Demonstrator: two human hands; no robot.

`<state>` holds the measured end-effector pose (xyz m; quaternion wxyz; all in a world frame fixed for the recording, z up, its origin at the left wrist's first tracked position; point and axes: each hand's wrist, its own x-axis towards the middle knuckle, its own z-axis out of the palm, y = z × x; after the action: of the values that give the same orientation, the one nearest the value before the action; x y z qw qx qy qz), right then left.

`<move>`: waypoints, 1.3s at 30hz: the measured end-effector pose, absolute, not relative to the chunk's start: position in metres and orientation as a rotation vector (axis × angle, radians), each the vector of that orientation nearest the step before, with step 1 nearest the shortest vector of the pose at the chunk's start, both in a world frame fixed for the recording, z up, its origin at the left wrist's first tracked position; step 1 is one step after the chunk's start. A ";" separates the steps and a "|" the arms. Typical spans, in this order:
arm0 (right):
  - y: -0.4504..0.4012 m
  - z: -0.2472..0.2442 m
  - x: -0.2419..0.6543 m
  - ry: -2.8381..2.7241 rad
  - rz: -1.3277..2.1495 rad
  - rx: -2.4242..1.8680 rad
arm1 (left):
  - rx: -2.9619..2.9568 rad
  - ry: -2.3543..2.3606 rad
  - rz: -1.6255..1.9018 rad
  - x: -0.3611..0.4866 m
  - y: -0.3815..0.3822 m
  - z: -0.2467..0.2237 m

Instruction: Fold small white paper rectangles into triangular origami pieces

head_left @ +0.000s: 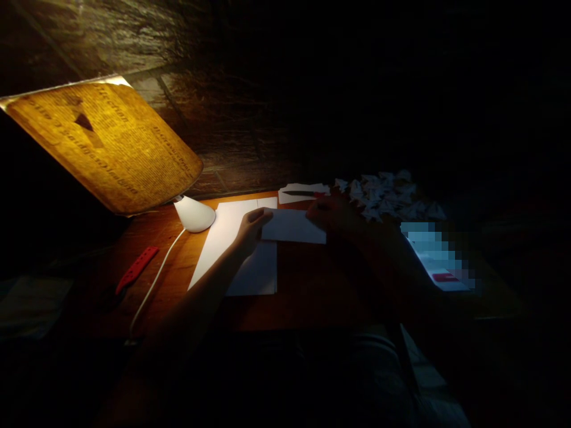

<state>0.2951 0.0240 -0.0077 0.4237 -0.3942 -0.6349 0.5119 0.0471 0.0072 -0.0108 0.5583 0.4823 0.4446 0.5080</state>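
A small rectangular piece of white paper (pixel 292 227) is stretched between my two hands above the wooden table. My left hand (pixel 253 230) pinches its left end, thumb on top. At its right end my right hand (pixel 326 215), very dark in shadow, has its fingers closed on the paper's upper corner. Beneath and beside my left hand lie large white sheets (pixel 252 276) on the table. Just behind my right hand, a dark pointed tool with a red handle (pixel 300 193) rests on another piece of white paper (pixel 285 198).
A white lamp base (pixel 195 215) with a printed yellow shade (pixel 107 142) stands at the left, its cable running forward. Near it lies a red object (pixel 137 268). Several folded paper pieces (pixel 383 193) are piled at back right. A glowing, pixelated screen (pixel 435 249) lies at right.
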 end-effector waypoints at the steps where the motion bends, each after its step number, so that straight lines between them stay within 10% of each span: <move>1: 0.024 -0.006 0.297 -1.627 1.256 -0.997 | 1.158 1.076 1.162 0.047 0.007 -0.011; 39: 0.011 0.010 0.288 -1.882 1.330 -1.094 | 1.160 1.211 1.139 0.064 -0.004 -0.009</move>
<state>0.2875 0.0111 0.0105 0.2909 -0.4102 -0.7059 0.4988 0.0637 -0.0043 -0.0094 0.5287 0.4856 0.5071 0.4769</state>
